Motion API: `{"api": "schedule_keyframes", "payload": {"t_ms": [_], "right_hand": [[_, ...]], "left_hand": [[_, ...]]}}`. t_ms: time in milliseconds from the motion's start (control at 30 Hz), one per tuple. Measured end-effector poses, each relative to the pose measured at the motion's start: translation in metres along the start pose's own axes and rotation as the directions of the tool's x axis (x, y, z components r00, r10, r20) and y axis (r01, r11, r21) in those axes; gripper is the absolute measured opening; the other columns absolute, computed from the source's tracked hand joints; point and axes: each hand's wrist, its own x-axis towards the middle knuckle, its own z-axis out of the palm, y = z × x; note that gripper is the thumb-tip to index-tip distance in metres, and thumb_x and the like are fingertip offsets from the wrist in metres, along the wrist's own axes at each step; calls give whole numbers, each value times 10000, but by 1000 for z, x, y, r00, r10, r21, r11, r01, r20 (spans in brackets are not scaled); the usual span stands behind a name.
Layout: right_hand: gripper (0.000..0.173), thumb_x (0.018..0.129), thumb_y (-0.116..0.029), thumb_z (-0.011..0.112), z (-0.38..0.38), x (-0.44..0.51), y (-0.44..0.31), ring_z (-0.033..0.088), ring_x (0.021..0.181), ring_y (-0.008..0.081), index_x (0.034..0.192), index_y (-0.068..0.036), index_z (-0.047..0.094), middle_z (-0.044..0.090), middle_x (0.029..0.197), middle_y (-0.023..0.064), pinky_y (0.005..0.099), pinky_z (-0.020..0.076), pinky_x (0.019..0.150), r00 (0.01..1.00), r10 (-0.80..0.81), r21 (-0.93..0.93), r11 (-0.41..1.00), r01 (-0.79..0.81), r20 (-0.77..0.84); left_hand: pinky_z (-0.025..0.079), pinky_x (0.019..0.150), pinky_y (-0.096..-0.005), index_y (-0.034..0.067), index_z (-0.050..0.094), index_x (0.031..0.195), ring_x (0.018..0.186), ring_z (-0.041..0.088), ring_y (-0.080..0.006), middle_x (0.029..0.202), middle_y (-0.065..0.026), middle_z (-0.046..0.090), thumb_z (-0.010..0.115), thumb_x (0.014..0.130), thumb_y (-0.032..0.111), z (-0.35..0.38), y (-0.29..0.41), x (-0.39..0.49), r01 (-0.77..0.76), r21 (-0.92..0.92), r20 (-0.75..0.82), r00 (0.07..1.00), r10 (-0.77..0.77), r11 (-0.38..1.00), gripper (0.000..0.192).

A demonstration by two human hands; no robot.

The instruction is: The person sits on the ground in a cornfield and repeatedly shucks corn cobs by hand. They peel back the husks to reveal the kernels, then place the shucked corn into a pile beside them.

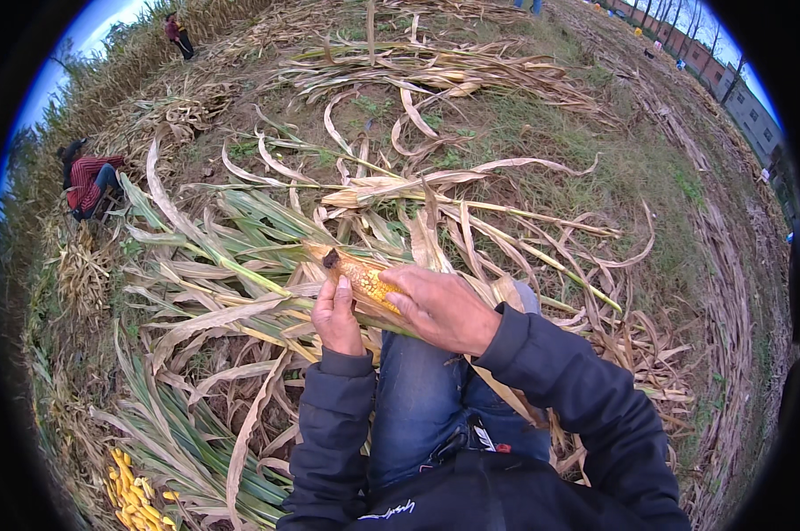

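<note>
A yellow ear of corn (368, 279) lies partly bared in its dry husk (320, 252), with dark silk at its tip, above my knees. The fingers and thumb of my left hand (339, 317) pinch the husk near the tip end. Across the ear's other end lies my right hand (436, 306), its fingers closed around the cob and husk and hiding that part. Cut corn stalks (254, 273) with green and dried leaves spread beneath and in front of both hands.
Bare yellow corn ears (133, 494) are heaped at the lower left. A person in a striped top (88, 178) sits at the left; another person (179, 36) stands farther back. More cut stalks (453, 70) lie across the ground ahead. Brick buildings (705, 60) stand at the upper right.
</note>
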Motion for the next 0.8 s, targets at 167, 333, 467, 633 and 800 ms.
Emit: {"api": "schedule_keyframes", "payload": {"t_ms": [167,333,467,633,800], "right_hand": [[347,966,-154,550,-2,5,1,605,1052,395,1251,42,537,605,1163,222,432,496,886,999,16,12,1000,-17,30],[370,975,-209,538,-2,11,2,608,1033,393,1255,34,535,604,1160,223,434,496,868,998,22,6,1000,-22,64],[399,966,-265,554,2,18,5,616,997,386,1240,26,545,619,1113,213,443,498,834,995,51,-51,998,-46,90],[499,874,-365,640,14,36,13,611,961,357,1196,13,589,615,1024,183,447,487,796,998,20,-182,983,-9,56],[439,735,-356,698,27,49,16,623,908,333,1058,-64,651,612,899,138,466,483,744,999,36,-177,984,-30,29]], "left_hand": [[517,759,-246,19,616,1151,869,624,-111,1004,-21,642,579,972,117,0,1,0,98,-116,-54,993,-105,988,208],[576,728,-310,40,585,1141,903,661,-160,1040,-55,650,581,937,82,-3,2,7,229,-78,-101,966,-237,970,209],[589,695,-324,49,562,1173,901,671,-179,1071,-71,651,571,929,68,-8,-2,12,260,-124,-66,961,-269,958,244],[583,729,-332,19,539,1236,966,664,-204,1127,-102,638,504,936,125,-16,-5,14,280,-154,16,960,-281,947,320],[561,855,-349,20,475,1370,1091,627,-213,1270,-97,580,449,959,169,-24,-3,15,297,-137,119,952,-282,945,438]]}}
